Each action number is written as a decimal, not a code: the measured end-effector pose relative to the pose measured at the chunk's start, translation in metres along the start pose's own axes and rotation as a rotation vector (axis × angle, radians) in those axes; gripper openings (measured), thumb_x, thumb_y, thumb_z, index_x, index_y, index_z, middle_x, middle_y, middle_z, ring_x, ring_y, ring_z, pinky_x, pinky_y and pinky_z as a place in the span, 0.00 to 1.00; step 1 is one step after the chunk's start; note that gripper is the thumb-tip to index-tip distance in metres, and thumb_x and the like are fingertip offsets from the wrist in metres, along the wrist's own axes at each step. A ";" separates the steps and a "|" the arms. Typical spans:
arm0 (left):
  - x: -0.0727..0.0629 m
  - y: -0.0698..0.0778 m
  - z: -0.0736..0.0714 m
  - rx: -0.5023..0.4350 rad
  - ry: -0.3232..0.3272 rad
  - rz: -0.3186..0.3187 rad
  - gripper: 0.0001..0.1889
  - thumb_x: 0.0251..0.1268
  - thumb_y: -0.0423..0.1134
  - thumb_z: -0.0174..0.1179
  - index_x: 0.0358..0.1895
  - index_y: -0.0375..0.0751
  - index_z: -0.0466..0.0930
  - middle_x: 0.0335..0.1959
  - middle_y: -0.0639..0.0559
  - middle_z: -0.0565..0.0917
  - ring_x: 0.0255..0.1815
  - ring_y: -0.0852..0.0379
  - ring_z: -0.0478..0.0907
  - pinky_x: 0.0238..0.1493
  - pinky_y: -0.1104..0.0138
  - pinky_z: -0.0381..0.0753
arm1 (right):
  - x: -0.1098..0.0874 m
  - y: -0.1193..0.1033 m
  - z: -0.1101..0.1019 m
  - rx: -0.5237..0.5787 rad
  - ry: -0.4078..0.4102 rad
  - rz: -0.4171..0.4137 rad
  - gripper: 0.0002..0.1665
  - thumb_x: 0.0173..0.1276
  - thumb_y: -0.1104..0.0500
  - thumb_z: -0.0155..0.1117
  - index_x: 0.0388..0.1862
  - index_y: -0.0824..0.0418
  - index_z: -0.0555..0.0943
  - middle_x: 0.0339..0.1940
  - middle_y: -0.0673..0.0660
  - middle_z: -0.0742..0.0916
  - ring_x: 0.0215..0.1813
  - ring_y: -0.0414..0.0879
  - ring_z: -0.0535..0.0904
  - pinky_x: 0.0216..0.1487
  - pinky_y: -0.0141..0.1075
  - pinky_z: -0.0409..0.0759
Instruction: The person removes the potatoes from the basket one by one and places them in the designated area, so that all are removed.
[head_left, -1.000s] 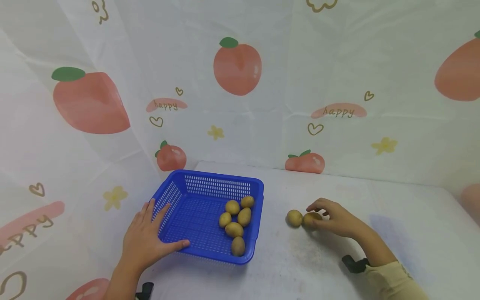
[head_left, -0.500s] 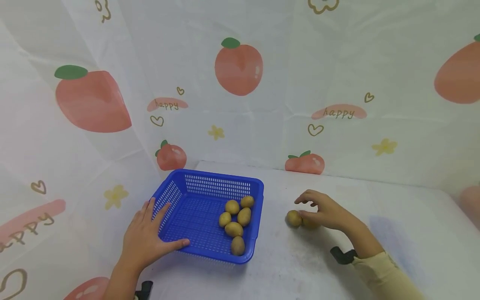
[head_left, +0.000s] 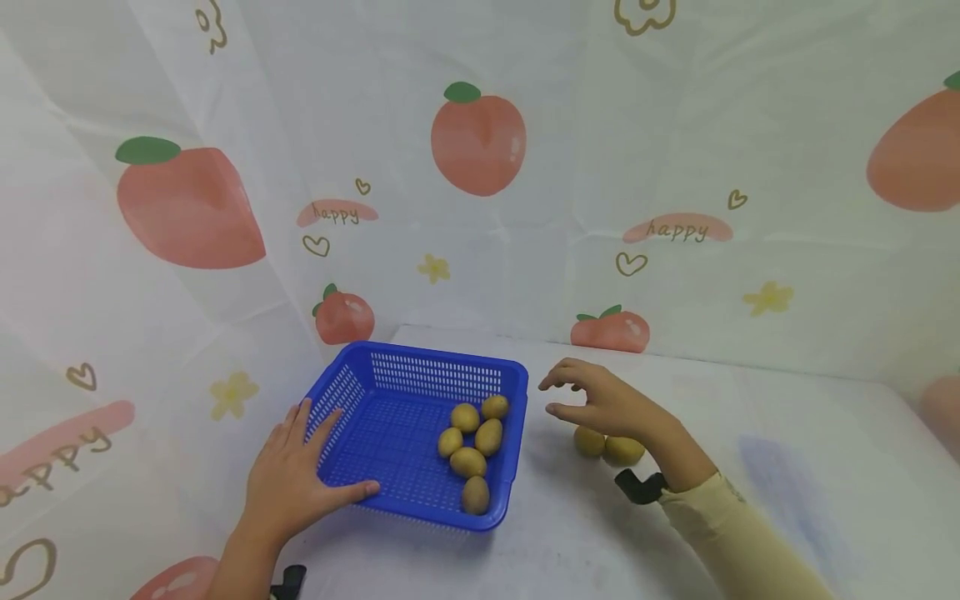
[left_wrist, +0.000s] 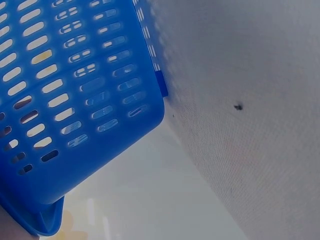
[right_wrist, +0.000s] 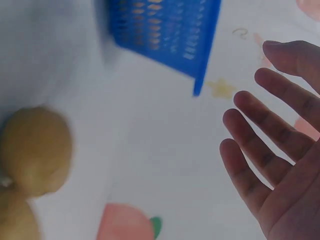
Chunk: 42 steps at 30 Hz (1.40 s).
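Observation:
A blue perforated plastic basket (head_left: pixel 420 357) stands left of centre in the head view, with several potatoes (head_left: pixel 468 461) grouped along its right side. My left hand (head_left: pixel 288 479) rests on the basket's near left corner, fingers spread over the rim and thumb along the front edge. Between the basket and two loose potatoes (head_left: pixel 624 451) is my right hand (head_left: pixel 611 404), raised above the table with nothing in it. In the right wrist view its fingers (right_wrist: pixel 272 97) are parted and apart from both the basket wall (right_wrist: pixel 165 30) and a blurred potato (right_wrist: pixel 37 150).
The white table (head_left: pixel 750 467) carries a faint bluish stain at its right. A white curtain (head_left: pixel 555 167) with fruit prints closes off the back and left. Black wrist mounts (head_left: pixel 641 486) sit under the wrists.
My right hand has moved left and up from the two loose potatoes towards the basket, holding nothing. Both potatoes stay in place. The left hand and basket have not moved.

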<state>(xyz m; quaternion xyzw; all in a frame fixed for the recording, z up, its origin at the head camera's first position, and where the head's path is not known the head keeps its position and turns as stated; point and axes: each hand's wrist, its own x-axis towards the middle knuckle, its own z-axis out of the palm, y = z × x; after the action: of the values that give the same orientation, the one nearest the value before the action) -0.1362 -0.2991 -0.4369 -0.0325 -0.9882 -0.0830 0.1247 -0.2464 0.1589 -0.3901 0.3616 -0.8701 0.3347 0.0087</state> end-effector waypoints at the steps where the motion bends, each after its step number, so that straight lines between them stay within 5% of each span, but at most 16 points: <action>1: 0.000 0.000 0.000 -0.001 -0.002 -0.001 0.69 0.40 0.87 0.66 0.83 0.44 0.62 0.84 0.25 0.55 0.85 0.25 0.52 0.81 0.30 0.55 | 0.004 -0.004 0.000 0.001 -0.005 -0.008 0.16 0.72 0.56 0.75 0.57 0.53 0.86 0.54 0.45 0.88 0.54 0.41 0.83 0.62 0.49 0.86; 10: 0.000 0.001 0.001 0.004 0.004 -0.002 0.69 0.40 0.87 0.66 0.83 0.44 0.63 0.84 0.25 0.55 0.84 0.25 0.52 0.81 0.29 0.56 | 0.040 -0.039 -0.001 -0.013 -0.047 -0.103 0.16 0.74 0.55 0.72 0.58 0.55 0.86 0.58 0.53 0.87 0.57 0.52 0.83 0.51 0.39 0.87; 17: 0.001 0.000 0.001 0.015 -0.008 -0.004 0.69 0.40 0.87 0.65 0.83 0.44 0.63 0.84 0.24 0.56 0.84 0.24 0.52 0.81 0.29 0.55 | 0.074 -0.058 0.008 0.019 -0.096 -0.168 0.17 0.75 0.55 0.70 0.60 0.56 0.86 0.58 0.51 0.87 0.61 0.52 0.84 0.65 0.52 0.85; 23: 0.000 0.001 0.000 0.020 -0.010 -0.007 0.69 0.40 0.87 0.65 0.83 0.45 0.63 0.84 0.24 0.56 0.84 0.24 0.52 0.80 0.29 0.56 | 0.102 -0.072 0.021 0.078 -0.143 -0.235 0.17 0.75 0.57 0.70 0.59 0.59 0.86 0.59 0.56 0.88 0.65 0.57 0.84 0.69 0.52 0.83; 31: 0.001 0.001 0.000 0.021 -0.009 -0.005 0.69 0.40 0.87 0.65 0.83 0.45 0.63 0.84 0.24 0.55 0.84 0.24 0.53 0.80 0.28 0.56 | 0.127 -0.079 0.041 0.135 -0.160 -0.233 0.18 0.75 0.55 0.71 0.60 0.60 0.86 0.59 0.57 0.89 0.64 0.57 0.84 0.66 0.51 0.85; 42: 0.000 0.001 0.000 0.017 -0.005 -0.004 0.68 0.41 0.87 0.66 0.83 0.45 0.64 0.84 0.25 0.56 0.84 0.24 0.53 0.80 0.28 0.57 | 0.147 -0.081 0.079 0.093 -0.305 -0.112 0.17 0.76 0.53 0.71 0.60 0.57 0.86 0.60 0.56 0.88 0.63 0.53 0.83 0.66 0.42 0.84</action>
<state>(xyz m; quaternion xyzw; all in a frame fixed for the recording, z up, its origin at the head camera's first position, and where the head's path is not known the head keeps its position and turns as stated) -0.1365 -0.2979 -0.4364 -0.0296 -0.9892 -0.0748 0.1222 -0.2857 -0.0206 -0.3665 0.4562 -0.8235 0.3147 -0.1216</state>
